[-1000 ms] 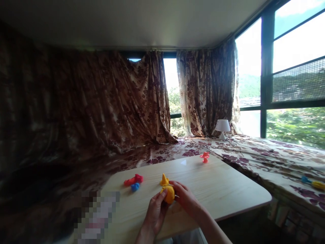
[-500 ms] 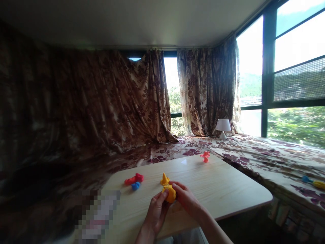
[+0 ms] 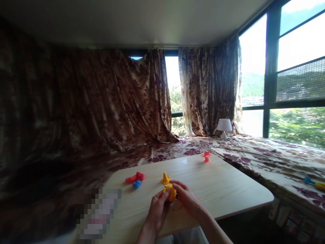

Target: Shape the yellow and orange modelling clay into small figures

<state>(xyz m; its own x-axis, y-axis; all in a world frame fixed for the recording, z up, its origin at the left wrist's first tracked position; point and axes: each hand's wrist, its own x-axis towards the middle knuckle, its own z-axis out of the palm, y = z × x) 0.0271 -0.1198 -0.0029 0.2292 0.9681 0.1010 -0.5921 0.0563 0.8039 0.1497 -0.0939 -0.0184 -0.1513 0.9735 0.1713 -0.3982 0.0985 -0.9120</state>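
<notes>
Between my two hands is a yellow lump of what looks like modelling clay (image 3: 171, 193), held over the near part of the table (image 3: 215, 186). My left hand (image 3: 159, 205) grips it from the left, thumb on top. From the right, the fingers of my right hand (image 3: 184, 195) press against its side and top. Just behind the lump stands a pointed yellow clay piece (image 3: 165, 178). Farther left lie a red clay piece (image 3: 135, 177) and a blue clay piece (image 3: 136, 184), close together. A small pinkish-red shaped piece (image 3: 206, 156) stands near the table's far edge.
A floral-covered bed or ledge (image 3: 254, 152) surrounds the table's far and right sides. On it are a white lamp (image 3: 224, 125) and a blue-and-yellow object (image 3: 315, 183). Patterned curtains (image 3: 142, 101) hang behind. A blurred-out patch (image 3: 101, 215) covers the table's left edge.
The yellow lump has been turned and pressed slightly between my fingers, and its outline looks less round. The view has shifted a little; the other clay pieces stay in place.
</notes>
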